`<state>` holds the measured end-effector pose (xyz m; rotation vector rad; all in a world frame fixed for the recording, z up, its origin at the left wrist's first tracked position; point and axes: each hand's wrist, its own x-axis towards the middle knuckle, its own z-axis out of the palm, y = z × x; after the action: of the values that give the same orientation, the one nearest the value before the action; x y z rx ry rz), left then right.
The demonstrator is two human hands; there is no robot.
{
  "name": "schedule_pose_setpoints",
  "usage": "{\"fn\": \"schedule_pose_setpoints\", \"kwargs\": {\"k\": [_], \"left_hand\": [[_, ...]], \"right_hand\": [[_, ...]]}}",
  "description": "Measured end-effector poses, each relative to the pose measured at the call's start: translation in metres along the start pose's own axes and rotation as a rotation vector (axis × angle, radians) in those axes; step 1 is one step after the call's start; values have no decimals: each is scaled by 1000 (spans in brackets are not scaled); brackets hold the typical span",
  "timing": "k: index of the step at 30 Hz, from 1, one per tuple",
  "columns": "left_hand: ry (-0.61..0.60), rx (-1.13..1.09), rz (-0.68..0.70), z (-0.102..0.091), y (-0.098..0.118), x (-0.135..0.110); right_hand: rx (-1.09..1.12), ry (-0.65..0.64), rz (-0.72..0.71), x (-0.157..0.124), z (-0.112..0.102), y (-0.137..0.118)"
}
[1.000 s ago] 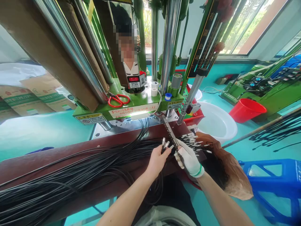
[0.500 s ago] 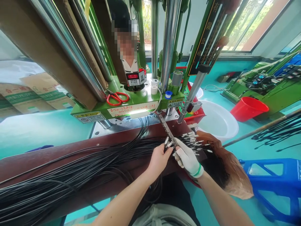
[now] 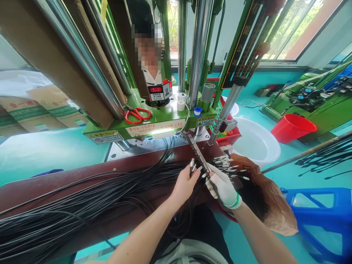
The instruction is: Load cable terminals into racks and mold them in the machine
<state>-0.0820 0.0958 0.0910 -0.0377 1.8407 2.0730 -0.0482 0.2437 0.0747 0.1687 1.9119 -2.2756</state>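
Observation:
My bare left hand [image 3: 184,184] pinches the metal-tipped ends of a few black cables [image 3: 191,167] just left of a long metal mould bar [image 3: 198,152]. My right hand [image 3: 223,187], in a white glove with a green cuff, grips the near end of that bar. More cable plugs [image 3: 224,161] stick out to the right of the bar. A thick bundle of black cables [image 3: 90,198] runs leftwards across the dark red bench [image 3: 68,178].
A green moulding press [image 3: 154,117] with chrome columns stands behind the bench, red scissors [image 3: 136,115] on its deck. A person sits beyond it. A white basin [image 3: 254,141], a red bucket [image 3: 293,128] and a blue stool [image 3: 324,216] are on the right; cardboard boxes [image 3: 41,108] are on the left.
My left hand has shifted a little with the cable ends, staying beside the bar. My right hand keeps hold of the bar. The view has shifted slightly.

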Motion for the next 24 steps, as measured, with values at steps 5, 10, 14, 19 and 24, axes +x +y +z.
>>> {"fn": "schedule_pose_setpoints", "kwargs": {"k": [5, 10, 14, 19, 24], "left_hand": [[-57, 174, 32, -4, -1, 5], [-64, 186, 35, -5, 0, 5], [-133, 152, 1, -11, 8, 4], [-39, -112, 35, -37, 32, 4], [110, -320, 35, -35, 34, 5]], "right_hand": [[-20, -27, 16, -1, 1, -3], [-103, -40, -9, -2, 5, 0], [-78, -20, -13, -3, 6, 1], [-33, -5, -38, -2, 2, 0], [-53, -27, -5, -2, 3, -2]]}}
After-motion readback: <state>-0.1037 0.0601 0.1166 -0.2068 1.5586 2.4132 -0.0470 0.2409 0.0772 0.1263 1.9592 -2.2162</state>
